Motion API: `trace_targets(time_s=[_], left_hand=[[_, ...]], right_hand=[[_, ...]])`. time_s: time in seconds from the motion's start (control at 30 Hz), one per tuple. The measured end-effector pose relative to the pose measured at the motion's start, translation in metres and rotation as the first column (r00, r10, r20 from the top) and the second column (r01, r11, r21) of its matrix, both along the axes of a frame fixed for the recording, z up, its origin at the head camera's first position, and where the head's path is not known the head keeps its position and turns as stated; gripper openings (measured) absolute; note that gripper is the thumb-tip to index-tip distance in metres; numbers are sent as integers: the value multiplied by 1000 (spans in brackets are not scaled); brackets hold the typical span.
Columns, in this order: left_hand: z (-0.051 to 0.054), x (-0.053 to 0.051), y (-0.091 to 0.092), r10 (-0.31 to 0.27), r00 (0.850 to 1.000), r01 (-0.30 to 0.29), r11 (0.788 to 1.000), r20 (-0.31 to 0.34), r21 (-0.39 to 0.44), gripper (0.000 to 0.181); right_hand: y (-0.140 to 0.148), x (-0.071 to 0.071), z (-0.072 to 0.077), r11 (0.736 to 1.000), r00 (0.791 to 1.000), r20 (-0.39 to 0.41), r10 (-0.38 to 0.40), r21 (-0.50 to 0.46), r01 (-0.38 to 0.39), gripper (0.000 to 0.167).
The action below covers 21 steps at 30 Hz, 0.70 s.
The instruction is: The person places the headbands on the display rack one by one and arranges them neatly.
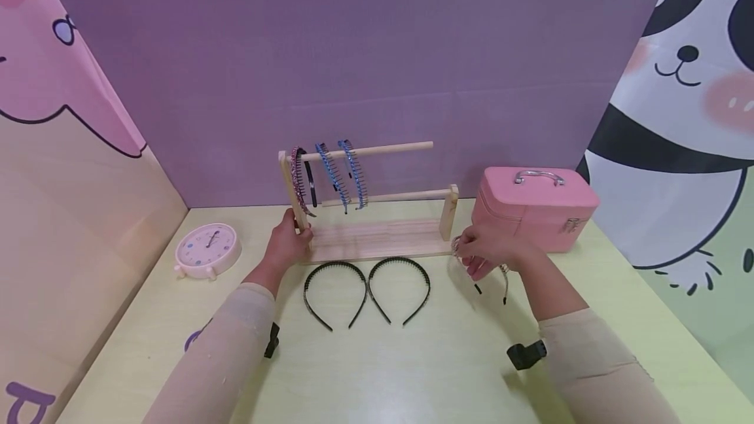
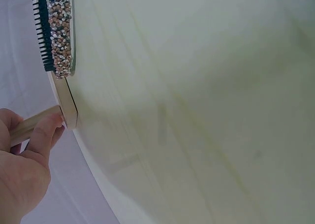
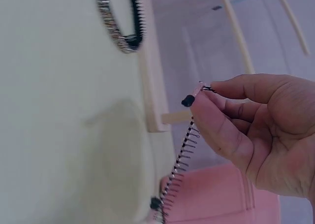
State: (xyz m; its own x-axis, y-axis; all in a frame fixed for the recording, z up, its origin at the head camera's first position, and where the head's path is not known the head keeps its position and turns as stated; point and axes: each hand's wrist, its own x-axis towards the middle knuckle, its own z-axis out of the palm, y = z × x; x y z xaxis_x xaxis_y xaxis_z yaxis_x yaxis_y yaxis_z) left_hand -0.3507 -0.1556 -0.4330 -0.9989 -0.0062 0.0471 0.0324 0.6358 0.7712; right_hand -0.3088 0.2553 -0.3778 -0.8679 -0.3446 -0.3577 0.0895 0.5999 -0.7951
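Observation:
My left hand (image 1: 285, 244) grips the left upright of a wooden rack (image 1: 377, 237), its fingers curled round the wood in the left wrist view. My right hand (image 1: 485, 248) pinches a toothed headband (image 3: 179, 167) near the rack's right end, above the table. In the right wrist view thumb and fingertips hold it near a dark knob. On the rack's upper bar hang a pink glittery headband (image 1: 296, 182), a black band (image 1: 311, 185) and two blue headbands (image 1: 357, 175). Two dark headbands (image 1: 336, 263) lie side by side in front of the rack.
A pink case (image 1: 538, 211) with a silver handle stands just right of the rack, behind my right hand. To the left lies a pink round clock (image 1: 208, 248). A purple backdrop (image 1: 365, 51) rises behind the table (image 1: 377, 371).

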Motion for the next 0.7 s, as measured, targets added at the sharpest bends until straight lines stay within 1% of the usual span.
trace_targets(time_s=[0.1,0.27,0.4,0.5,0.6,0.7], left_hand=[[0,0,0,-3,1000,3,1000,-6,0,40],[1,0,-2,-6,1000,6,1000,-13,-1,39],[1,0,-1,-9,1000,9,1000,-22,-2,38],[1,0,-1,-10,1000,10,1000,-18,-1,38],[0,-1,-1,-9,1000,9,1000,-5,2,38],[-1,-2,-1,-8,1000,8,1000,2,1,39]], right_hand=[[9,-1,8,999,999,-36,-16,-39,15,21],[17,-3,18,996,995,-82,-49,-83,42,25],[19,-4,24,989,990,-107,-93,-128,80,27],[19,-5,27,982,983,-132,-125,-155,104,25],[17,-6,29,979,969,-199,-147,-167,115,23],[16,-7,32,975,943,-283,-175,-181,126,21]])
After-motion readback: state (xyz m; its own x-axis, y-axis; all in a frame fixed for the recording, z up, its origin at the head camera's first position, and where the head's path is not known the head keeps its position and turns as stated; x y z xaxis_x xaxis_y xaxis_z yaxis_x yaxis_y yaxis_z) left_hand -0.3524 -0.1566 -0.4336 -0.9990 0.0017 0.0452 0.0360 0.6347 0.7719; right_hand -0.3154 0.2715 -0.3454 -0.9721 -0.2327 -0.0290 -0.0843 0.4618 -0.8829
